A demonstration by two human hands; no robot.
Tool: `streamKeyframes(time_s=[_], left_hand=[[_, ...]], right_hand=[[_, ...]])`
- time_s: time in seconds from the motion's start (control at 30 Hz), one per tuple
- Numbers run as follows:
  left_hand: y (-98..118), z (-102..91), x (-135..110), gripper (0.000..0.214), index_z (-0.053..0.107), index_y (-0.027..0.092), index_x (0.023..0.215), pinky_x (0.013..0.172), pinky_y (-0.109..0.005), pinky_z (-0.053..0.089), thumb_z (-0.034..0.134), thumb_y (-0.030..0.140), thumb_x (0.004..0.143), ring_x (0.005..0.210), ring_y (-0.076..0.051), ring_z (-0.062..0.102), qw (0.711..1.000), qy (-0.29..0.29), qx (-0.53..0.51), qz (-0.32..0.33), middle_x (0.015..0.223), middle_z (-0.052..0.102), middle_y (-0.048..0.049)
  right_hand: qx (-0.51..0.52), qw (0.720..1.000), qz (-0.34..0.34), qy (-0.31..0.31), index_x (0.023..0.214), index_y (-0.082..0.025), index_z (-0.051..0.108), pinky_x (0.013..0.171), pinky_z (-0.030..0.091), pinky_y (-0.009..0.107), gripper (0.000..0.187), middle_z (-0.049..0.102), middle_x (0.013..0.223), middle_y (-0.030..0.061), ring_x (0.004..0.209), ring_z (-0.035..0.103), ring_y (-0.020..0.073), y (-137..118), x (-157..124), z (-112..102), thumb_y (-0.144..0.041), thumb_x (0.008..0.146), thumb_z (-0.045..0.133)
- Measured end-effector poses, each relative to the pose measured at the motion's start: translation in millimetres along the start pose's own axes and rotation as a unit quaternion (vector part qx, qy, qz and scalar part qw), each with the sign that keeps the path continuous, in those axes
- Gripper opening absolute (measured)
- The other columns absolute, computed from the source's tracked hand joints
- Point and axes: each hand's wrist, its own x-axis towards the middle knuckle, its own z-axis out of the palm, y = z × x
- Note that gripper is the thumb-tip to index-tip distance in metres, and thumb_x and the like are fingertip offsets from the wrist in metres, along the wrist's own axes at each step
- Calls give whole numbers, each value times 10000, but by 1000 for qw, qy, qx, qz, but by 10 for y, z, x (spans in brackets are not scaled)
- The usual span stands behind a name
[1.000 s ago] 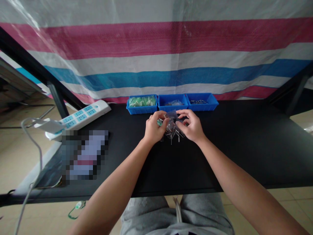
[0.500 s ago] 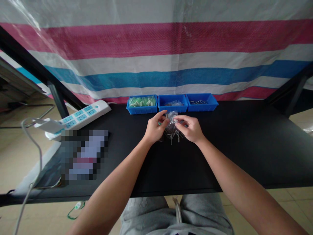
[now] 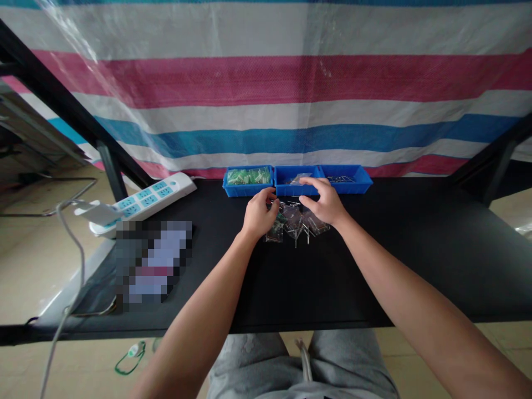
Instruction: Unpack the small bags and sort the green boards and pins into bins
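My left hand [image 3: 260, 215] is at the left edge of a small pile on the table, its thumb and index finger apart with nothing visible between them. My right hand [image 3: 326, 204] stands over the pile's right side, thumb and index finger spread, the index fingertip by the middle blue bin [image 3: 283, 189]. A clear plastic bag [image 3: 298, 179] lies in that bin near the fingertip. Under and between my hands are small clear bags [image 3: 293, 217] and loose thin metal pieces [image 3: 308, 237], too small to name exactly. Green pieces show in a bag [image 3: 275, 231] beside my left hand.
The left blue bin [image 3: 248, 191] holds green-and-white packets; the right blue bin [image 3: 361, 186] holds thin metal pieces. At the left lie a white power strip [image 3: 145, 204] with a plugged-in charger [image 3: 97, 213] and a blurred-out flat object [image 3: 155, 263]. A striped sheet [image 3: 266, 77] hangs behind.
The hands have moved apart. My right hand, earlier pinching a clear bag with the left, has opened and shifted to the middle bin. The pile is more visible; the view has tilted up slightly.
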Motion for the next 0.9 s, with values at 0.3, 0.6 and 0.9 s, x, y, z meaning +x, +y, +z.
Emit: streamKeyframes(time_s=[0.3,0.6,0.9], left_hand=[[-13,-26,12,260,624,158,1074,800,-324,530,526,215,839,838,-192,666,999,-24,13,23,911,712,-70],[-6,-2,0,243,664,149,1016,878,-366,515,518,197,827,897,-215,651,997,-42,50,33,943,710,-84],[82,8,-57,246,686,157,1007,874,-391,492,543,263,837,942,-247,632,984,-100,111,99,983,714,-92]], right_hand=[[-75,995,28,-56,1284,-189,598,1023,419,500,653,695,1129,109,1135,574,323,194,360,108,-132,634,617],[-84,995,-33,32,855,-195,702,888,494,464,240,735,909,82,921,633,276,244,-112,6,-103,692,552],[-63,998,-13,10,827,-206,699,795,514,409,195,735,831,57,831,638,243,318,-314,84,-121,713,565]])
